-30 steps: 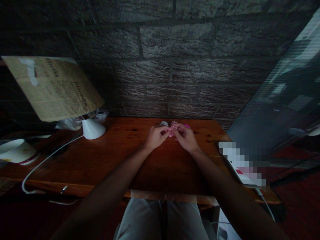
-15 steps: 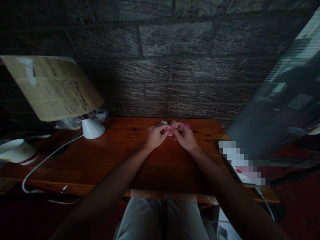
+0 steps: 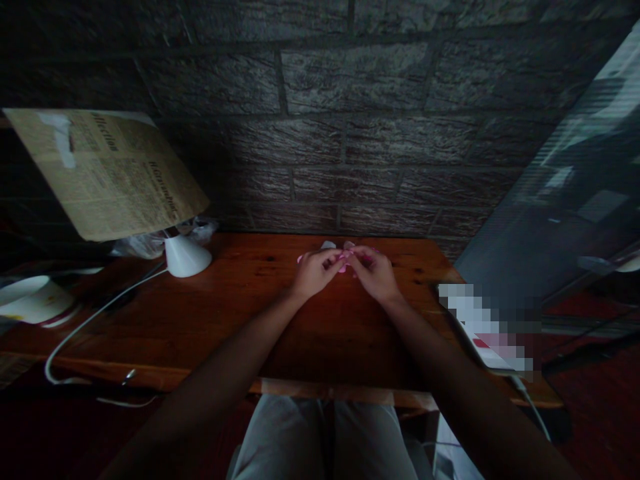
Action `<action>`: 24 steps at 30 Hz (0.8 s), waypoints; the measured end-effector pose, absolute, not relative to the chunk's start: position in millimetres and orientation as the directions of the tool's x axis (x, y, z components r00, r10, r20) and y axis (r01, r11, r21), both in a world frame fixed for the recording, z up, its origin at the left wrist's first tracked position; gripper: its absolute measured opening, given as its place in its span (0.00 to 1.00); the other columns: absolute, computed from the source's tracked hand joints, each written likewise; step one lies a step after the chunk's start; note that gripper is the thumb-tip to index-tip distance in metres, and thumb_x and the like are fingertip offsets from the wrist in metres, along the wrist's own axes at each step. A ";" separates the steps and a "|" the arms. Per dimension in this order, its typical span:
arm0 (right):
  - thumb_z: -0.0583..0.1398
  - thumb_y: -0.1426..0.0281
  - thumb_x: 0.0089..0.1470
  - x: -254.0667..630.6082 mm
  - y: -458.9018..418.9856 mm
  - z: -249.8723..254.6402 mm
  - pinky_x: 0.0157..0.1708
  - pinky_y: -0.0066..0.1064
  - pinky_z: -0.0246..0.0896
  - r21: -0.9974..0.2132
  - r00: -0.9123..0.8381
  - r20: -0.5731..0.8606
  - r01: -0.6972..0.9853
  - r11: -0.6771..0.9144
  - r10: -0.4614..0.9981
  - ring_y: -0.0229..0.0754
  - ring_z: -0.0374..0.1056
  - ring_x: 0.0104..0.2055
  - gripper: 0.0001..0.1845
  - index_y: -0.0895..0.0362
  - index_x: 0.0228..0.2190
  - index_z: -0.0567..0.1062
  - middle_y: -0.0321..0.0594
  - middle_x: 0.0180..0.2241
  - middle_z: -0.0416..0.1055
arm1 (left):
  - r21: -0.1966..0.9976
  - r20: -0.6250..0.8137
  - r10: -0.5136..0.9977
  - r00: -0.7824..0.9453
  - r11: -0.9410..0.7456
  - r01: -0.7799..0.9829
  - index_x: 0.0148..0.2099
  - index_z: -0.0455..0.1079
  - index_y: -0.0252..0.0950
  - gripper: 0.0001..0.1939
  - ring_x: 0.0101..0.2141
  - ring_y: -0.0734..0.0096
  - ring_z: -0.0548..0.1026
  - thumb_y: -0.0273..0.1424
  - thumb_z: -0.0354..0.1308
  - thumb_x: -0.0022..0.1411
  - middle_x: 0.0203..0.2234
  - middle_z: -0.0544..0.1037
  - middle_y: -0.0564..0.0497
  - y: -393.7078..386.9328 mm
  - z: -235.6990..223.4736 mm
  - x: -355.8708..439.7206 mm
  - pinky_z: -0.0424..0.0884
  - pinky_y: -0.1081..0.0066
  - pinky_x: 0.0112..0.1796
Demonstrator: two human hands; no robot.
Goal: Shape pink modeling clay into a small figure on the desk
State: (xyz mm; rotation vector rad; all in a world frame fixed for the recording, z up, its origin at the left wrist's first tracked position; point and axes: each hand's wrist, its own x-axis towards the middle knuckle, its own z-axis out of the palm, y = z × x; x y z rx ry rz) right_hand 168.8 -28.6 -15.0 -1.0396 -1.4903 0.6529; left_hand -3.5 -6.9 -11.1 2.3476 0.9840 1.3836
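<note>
Near the back of the wooden table [image 3: 230,300], my left hand [image 3: 316,272] and my right hand [image 3: 374,272] meet, fingertips pinched together. Between them is a small, soft-looking pink piece [image 3: 344,260], whose kind I cannot make out in the dim light. Both hands grip it, the left at its left side and the right at its right. Behind my left hand lies a small whitish thing [image 3: 328,245]. More bits of pink show at the outer side of my left hand and behind my right fingers, mostly hidden.
A lamp with a newsprint shade [image 3: 110,173] and white base [image 3: 187,257] stands at the left, its cord crossing the table. Beyond it is a white paper cup [image 3: 35,300]. A blurred-out flat device [image 3: 487,333] with a cable lies at the right edge. A brick wall [image 3: 310,147] rises behind.
My hands stay in nearly the same place. The fingers shift slightly on the pink piece, and the right hand moves a touch to the right.
</note>
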 end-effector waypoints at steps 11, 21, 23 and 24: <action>0.65 0.44 0.51 163.0 -31.6 -12.1 0.22 0.32 0.74 -0.899 0.005 0.420 0.139 0.415 0.907 0.42 0.76 0.27 0.27 0.55 0.37 0.78 0.41 0.30 0.79 | 0.524 0.663 0.656 0.360 -0.751 0.402 0.41 0.77 0.36 0.07 0.23 0.75 0.76 0.32 0.59 0.68 0.25 0.81 0.53 -8.9 -10.4 -3.5 0.67 0.77 0.27; 0.67 0.44 0.48 166.3 -31.8 -8.2 0.21 0.30 0.69 -0.892 0.050 0.436 0.154 0.424 0.899 0.42 0.73 0.25 0.26 0.56 0.31 0.81 0.41 0.27 0.79 | 0.523 0.643 0.672 0.368 -0.736 0.431 0.42 0.77 0.38 0.06 0.24 0.75 0.76 0.31 0.59 0.68 0.25 0.82 0.54 -8.1 -10.9 -3.7 0.69 0.76 0.29; 0.68 0.45 0.48 167.0 -30.9 -10.1 0.21 0.30 0.67 -0.893 0.052 0.435 0.148 0.424 0.899 0.42 0.73 0.25 0.25 0.56 0.31 0.81 0.41 0.28 0.79 | 0.527 0.637 0.677 0.369 -0.732 0.432 0.43 0.77 0.38 0.06 0.25 0.75 0.76 0.31 0.59 0.67 0.26 0.82 0.54 -7.7 -11.2 -3.6 0.69 0.76 0.30; 0.68 0.46 0.48 167.4 -30.3 -11.2 0.21 0.30 0.67 -0.894 0.052 0.435 0.143 0.424 0.899 0.41 0.72 0.25 0.25 0.56 0.32 0.82 0.40 0.27 0.79 | 0.529 0.634 0.680 0.369 -0.729 0.434 0.43 0.77 0.38 0.06 0.25 0.75 0.76 0.31 0.59 0.67 0.26 0.82 0.55 -7.6 -11.3 -3.5 0.69 0.76 0.30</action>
